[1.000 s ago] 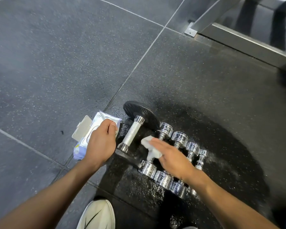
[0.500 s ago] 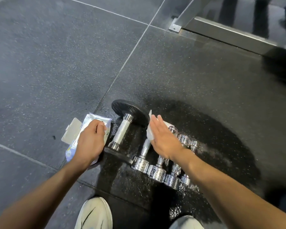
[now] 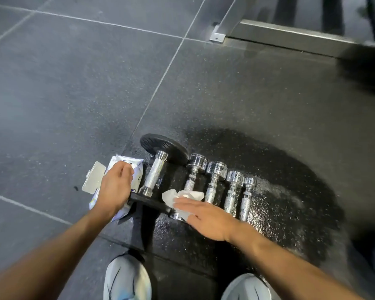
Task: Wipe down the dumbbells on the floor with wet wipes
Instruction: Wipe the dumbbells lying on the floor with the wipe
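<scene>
Right hand (image 3: 206, 215) with wipe (image 3: 182, 197), now low on dumbbell (image 3: 189, 182)

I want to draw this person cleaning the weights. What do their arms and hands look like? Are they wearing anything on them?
Both arms are bare as far as the picture shows. No sleeve reaches the left forearm or the right forearm. The left hand and the right hand have no gloves. No watch, bracelet or ring shows on them.

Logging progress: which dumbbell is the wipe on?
The leftmost chrome dumbbell, beside the black-plated dumbbell; the right hand presses the wipe onto its near end. The other three chrome ones lie uncovered.
</scene>
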`<state>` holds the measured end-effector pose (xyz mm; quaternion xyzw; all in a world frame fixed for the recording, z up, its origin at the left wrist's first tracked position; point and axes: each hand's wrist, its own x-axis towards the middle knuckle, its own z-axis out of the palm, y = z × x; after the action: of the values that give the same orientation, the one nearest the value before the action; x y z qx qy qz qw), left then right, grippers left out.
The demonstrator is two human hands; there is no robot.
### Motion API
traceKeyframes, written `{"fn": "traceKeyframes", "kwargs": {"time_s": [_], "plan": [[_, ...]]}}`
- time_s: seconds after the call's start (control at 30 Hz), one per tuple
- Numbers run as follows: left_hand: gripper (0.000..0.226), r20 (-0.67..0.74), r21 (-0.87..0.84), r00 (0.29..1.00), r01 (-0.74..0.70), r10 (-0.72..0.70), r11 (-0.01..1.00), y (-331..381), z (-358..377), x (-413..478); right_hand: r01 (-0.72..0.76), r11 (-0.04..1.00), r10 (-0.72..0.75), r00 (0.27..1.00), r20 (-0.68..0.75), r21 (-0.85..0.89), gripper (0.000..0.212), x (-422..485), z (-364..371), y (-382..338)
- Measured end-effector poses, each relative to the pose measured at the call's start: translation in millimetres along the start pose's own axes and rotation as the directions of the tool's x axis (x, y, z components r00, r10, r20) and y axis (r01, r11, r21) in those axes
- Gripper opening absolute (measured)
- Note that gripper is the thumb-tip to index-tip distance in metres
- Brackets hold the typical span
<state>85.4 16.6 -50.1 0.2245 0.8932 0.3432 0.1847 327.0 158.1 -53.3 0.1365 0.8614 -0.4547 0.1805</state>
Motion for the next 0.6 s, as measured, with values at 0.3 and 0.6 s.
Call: {"fn": "traceKeyframes", "kwargs": {"time_s": [0.3,0.6], "plan": [[0.033,0.053,0.046,0.999,0.005,-0.008,0.999,0.1,-7.5,6.6,0.241,0.723,-0.219,0.969,0.117,-0.647,0.067,-8.7,53.6,29.5],[0.033,0.088,0.019,0.996,-0.026,0.025,0.999,1.0,-8.3,8.2,0.321,0.696,-0.267,0.946,0.183,-0.642,0.067,10.8,-5.3,46.0]]}}
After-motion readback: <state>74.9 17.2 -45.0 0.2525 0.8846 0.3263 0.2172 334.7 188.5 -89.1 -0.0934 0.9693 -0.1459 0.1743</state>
